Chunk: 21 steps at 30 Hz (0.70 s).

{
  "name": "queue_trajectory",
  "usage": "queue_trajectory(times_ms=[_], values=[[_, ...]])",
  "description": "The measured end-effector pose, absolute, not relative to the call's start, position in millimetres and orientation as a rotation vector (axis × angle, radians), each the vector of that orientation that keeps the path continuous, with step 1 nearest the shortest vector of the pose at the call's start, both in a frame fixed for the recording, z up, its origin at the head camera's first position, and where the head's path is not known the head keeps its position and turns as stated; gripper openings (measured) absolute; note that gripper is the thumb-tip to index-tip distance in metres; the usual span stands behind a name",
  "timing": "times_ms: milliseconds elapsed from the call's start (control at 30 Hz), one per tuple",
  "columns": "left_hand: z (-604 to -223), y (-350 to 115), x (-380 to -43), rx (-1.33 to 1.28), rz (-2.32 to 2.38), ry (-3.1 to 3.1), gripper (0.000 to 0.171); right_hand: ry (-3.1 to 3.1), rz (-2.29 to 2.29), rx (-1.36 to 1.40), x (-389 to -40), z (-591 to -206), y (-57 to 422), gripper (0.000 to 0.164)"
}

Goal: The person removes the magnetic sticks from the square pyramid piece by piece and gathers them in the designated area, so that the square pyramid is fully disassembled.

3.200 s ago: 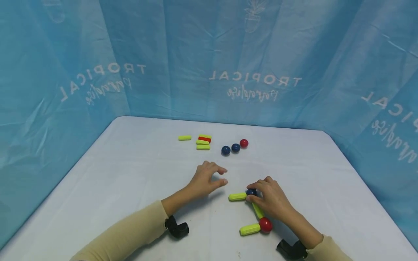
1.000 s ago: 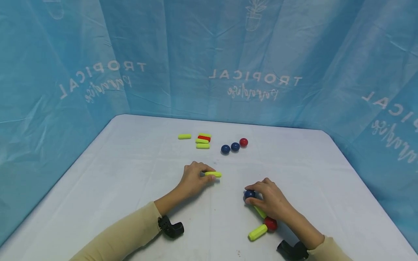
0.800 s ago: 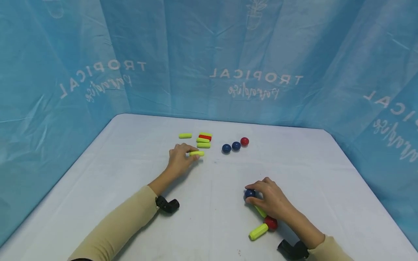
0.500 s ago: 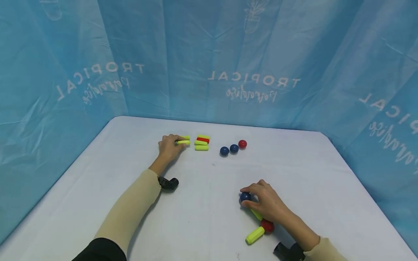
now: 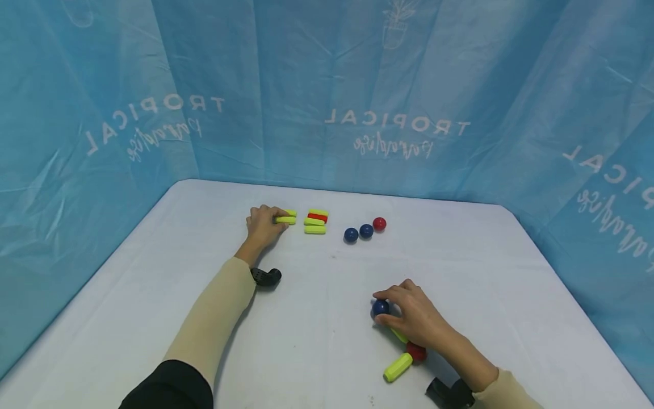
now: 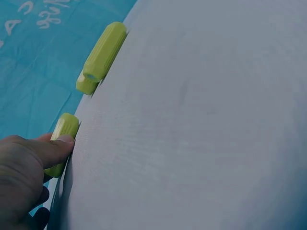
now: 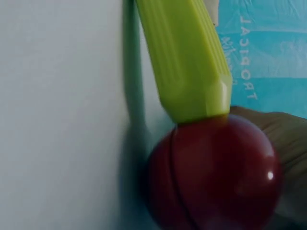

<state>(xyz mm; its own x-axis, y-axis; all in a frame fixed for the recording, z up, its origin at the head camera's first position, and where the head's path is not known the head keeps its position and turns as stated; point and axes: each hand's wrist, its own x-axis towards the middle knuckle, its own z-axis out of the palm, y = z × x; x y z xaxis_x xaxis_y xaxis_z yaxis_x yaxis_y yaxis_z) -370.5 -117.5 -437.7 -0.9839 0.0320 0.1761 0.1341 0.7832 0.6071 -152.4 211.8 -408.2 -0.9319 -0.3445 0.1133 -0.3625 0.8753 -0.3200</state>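
Note:
In the head view, my left hand [image 5: 261,227] is at the back left of the table. Its thumb and fingers pinch a yellow-green stick [image 5: 285,220], also seen in the left wrist view as a ribbed stick [image 6: 68,125]. Just behind lies another yellow-green stick [image 5: 291,213], partly covered. At the front right, my right hand [image 5: 416,315] grips a dark blue ball [image 5: 380,308] between thumb and fingers. From that ball a yellow-green rod [image 5: 400,336], partly hidden, leads to a red ball [image 5: 416,351], which touches a further yellow-green rod [image 5: 397,367]. The right wrist view shows this red ball [image 7: 216,177] close up.
Right of my left hand lies a group of yellow-green sticks [image 5: 314,230] with one red stick [image 5: 319,217] among them. Two blue balls [image 5: 351,235] and a red ball [image 5: 379,224] stand in a row further right. Blue curtains [image 5: 327,85] surround the white table [image 5: 286,341].
A stick that touched the blue ball's left side is now in my left hand, which has moved to the back left. My right hand keeps the blue ball; its joined pieces have turned slightly.

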Motion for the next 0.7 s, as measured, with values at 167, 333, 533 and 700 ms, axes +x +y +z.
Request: queue_trajectory(times_ms=[167, 333, 533, 700], values=[[-439.5, -117.5, -371.6, -0.115, -0.983, -2.814, 0.030, -3.047, 0.446, 0.438, -141.9, -400.7, 215.5, 0.052], [-439.9, -117.0, -372.0, -0.095, -0.973, -2.815, 0.030, -3.075, 0.381, 0.381, -124.4, -396.7, 222.3, 0.044], [-440.1, -117.8, -370.2, -0.079, -0.984, -2.818, 0.030, -3.056, 0.364, 0.400, -120.0, -399.0, 222.2, 0.029], [-437.7, -115.5, -358.9, -0.087, -1.005, -2.718, 0.033, -3.009, 0.420, 0.515, -131.0, -403.8, 221.8, 0.022]])
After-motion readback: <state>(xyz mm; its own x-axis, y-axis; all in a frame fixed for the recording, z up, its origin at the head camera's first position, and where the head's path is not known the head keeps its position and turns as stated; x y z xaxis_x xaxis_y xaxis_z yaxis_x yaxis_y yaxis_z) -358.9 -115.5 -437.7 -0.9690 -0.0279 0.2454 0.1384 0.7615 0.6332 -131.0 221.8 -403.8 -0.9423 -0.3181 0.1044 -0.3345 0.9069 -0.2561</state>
